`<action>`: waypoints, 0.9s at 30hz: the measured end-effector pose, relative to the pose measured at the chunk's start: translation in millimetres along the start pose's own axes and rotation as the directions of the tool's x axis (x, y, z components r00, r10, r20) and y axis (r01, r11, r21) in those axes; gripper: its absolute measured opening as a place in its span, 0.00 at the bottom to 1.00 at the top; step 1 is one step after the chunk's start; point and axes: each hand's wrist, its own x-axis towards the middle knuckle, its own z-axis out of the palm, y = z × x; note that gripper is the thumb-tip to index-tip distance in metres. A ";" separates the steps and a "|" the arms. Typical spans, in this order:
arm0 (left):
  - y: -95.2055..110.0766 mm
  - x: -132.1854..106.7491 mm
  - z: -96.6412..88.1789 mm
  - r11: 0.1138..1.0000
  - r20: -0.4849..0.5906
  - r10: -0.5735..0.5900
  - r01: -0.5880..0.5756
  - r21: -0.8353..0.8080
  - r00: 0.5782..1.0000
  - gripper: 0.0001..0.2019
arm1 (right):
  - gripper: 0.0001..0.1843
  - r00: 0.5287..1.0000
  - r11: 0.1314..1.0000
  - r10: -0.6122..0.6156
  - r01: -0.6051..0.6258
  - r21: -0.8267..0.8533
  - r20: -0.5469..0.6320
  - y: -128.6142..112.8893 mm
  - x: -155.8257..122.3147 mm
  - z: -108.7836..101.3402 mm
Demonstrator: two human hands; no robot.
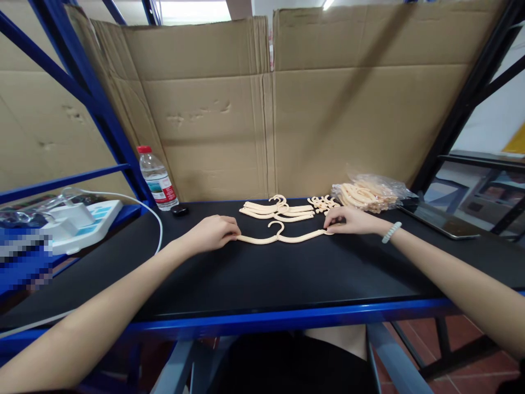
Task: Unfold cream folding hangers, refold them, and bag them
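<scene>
"Cream hanger (257, 241): where, and who has it?"

"Just in front of the stack (255, 211), on the person's side of it. Left hand (215, 232) pinches one end, thumb and fingers closed on it; right hand (350, 220) grips the other end the same way. Whether it rests on the table (254, 282) or is slightly lifted, cannot tell."

"Handling advice?"

"My judgement: keep both pinches light and even, wrists low, so neither arm twists at the middle. Leave the gap to the stack as it is, so the hook (282, 225) catches nothing. Watch the joint at the hook's foot; likely the weak spot."

"Which way does it point?"

"Hook rises from the middle toward the stack, its open side to the left. Long axis runs side to side, roughly in line with the stack's own length; both arms bow slightly toward the person."

"Anything else around?"

"Loose small parts (325, 204) just right of the stack, a clear bag (371, 192) farther right. Bottle (158, 183) well to its left."
</scene>
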 end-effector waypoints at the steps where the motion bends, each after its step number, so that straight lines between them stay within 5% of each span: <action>1: 1.0 0.7 -0.3 1.000 0.001 -0.002 0.002 0.008 1.000 0.09 | 0.18 1.000 1.000 -0.003 0.003 -0.005 -0.002 1.7 0.5 -0.5; 7: 1.8 1.2 -5.3 0.997 -0.019 -0.060 0.059 -0.050 0.998 0.11 | 0.19 0.999 1.000 0.005 -0.006 -0.023 -0.054 14.0 1.9 -9.6; 15: -3.2 37.4 -13.1 0.981 -0.097 -0.189 0.192 0.018 0.977 0.13 | 0.13 0.878 0.925 0.288 -0.358 -0.125 -0.382 24.5 28.0 -45.7; 22: 3.6 65.0 16.4 0.958 -0.117 -0.281 0.286 0.028 0.952 0.16 | 0.16 0.805 0.805 0.479 -0.562 -0.191 -0.351 26.4 66.9 -23.4; 27: 0.5 62.1 32.7 0.977 -0.116 -0.213 0.212 -0.023 0.970 0.16 | 0.22 0.767 0.748 0.560 -0.630 -0.207 -0.311 31.5 86.2 -17.5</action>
